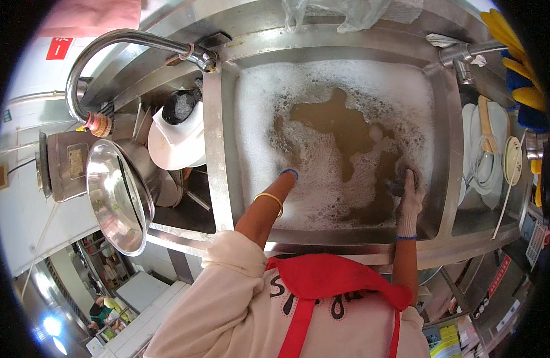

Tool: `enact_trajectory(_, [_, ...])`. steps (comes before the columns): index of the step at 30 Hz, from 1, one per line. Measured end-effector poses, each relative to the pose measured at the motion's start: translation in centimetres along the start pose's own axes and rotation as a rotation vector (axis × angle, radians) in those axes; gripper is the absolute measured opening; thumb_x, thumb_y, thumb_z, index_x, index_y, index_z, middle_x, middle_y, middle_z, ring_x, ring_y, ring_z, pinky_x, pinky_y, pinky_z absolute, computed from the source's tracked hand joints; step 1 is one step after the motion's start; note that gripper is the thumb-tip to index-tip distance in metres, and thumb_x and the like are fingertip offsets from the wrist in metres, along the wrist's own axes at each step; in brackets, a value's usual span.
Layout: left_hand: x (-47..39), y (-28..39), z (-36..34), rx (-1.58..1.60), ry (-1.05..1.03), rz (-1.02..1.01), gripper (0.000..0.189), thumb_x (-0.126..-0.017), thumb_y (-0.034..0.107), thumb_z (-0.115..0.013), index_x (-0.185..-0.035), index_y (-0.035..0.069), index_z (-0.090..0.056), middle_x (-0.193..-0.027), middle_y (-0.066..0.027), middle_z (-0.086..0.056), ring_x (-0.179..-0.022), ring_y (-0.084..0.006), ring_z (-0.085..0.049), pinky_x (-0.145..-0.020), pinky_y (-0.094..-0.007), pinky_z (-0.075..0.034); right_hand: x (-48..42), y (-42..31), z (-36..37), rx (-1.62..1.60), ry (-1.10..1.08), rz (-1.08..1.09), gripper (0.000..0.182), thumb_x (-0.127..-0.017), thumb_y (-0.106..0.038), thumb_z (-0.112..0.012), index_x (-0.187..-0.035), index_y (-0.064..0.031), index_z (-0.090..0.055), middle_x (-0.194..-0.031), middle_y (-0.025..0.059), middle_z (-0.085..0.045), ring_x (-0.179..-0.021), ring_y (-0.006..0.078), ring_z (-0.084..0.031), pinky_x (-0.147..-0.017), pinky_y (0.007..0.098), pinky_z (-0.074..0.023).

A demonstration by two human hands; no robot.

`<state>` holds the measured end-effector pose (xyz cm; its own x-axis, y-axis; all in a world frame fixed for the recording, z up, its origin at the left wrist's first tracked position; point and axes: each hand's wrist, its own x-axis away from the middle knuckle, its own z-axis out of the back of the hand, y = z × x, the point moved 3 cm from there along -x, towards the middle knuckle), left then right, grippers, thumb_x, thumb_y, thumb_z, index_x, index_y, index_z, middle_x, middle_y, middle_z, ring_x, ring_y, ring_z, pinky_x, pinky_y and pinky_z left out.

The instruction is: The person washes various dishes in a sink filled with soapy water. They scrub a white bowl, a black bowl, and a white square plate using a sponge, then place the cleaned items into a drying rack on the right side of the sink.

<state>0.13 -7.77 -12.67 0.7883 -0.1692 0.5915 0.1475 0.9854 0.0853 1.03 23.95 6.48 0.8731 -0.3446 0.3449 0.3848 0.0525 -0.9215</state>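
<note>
Brown, foamy water fills the middle basin of a stainless steel sink. My left hand is under the foam; only the forearm and the blue cuff edge at the wrist show, so whatever it may hold is hidden. At the basin's right side, my right hand wears a pale knitted glove with a blue cuff edge. Its fingers are closed on a grey scouring pad at the water's surface. A small pale round shape shows amid the foam, too unclear to name.
The left basin holds white dishes and a black bowl, with a large steel bowl beside them. Plates and a wooden-handled utensil lie in the right basin. Faucets reach in from both sides; yellow-and-blue gloves hang at right.
</note>
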Motion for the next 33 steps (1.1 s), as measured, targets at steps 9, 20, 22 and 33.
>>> enact_trajectory(9, [5.6,7.2,-2.5,0.023,-0.167,-0.293,0.059,-0.083,0.045,-0.037,-0.125,0.003,-0.033,-0.111,-0.0179,-0.049,-0.099,-0.0321,-0.051,-0.079,-0.0377,-0.044,-0.3,0.3,-0.3,-0.278,-0.061,0.109,0.026,-0.088,-0.016,-0.047,-0.111,-0.0043,-0.051,-0.112,0.0074,-0.052,-0.103,0.0185,-0.048,-0.089,0.0303,-0.0393])
enact_trajectory(20, [0.6,25.5,0.2,0.013,-0.179,-0.601,0.058,-0.083,0.044,-0.036,-0.126,0.004,-0.032,-0.115,-0.0175,-0.045,-0.102,-0.0319,-0.048,-0.081,-0.0384,-0.043,0.8,-4.6,1.9,-0.329,0.471,0.065,0.03,-0.088,-0.019,-0.045,-0.112,-0.0014,-0.05,-0.112,0.0121,-0.051,-0.099,0.0217,-0.052,-0.082,0.032,-0.0459])
enact_trajectory(22, [-0.4,27.6,0.4,0.015,-0.164,-0.635,0.058,-0.083,0.043,-0.036,-0.126,0.004,-0.032,-0.116,-0.0175,-0.044,-0.103,-0.0319,-0.048,-0.082,-0.0386,-0.042,0.7,-4.5,2.3,-0.359,0.455,0.071,0.033,-0.088,-0.021,-0.045,-0.113,-0.0013,-0.048,-0.113,0.0126,-0.05,-0.098,0.0222,-0.053,-0.081,0.0326,-0.047])
enact_trajectory(33, [-12.4,27.0,9.7,-0.045,0.112,-0.548,0.057,-0.084,0.042,-0.034,-0.127,0.006,-0.03,-0.12,-0.0171,-0.041,-0.106,-0.0317,-0.045,-0.084,-0.0393,-0.041,0.9,-2.4,3.0,-0.267,0.425,0.038,0.036,-0.088,-0.019,-0.042,-0.119,-0.0008,-0.043,-0.119,0.0135,-0.044,-0.102,0.0231,-0.05,-0.083,0.0332,-0.0463])
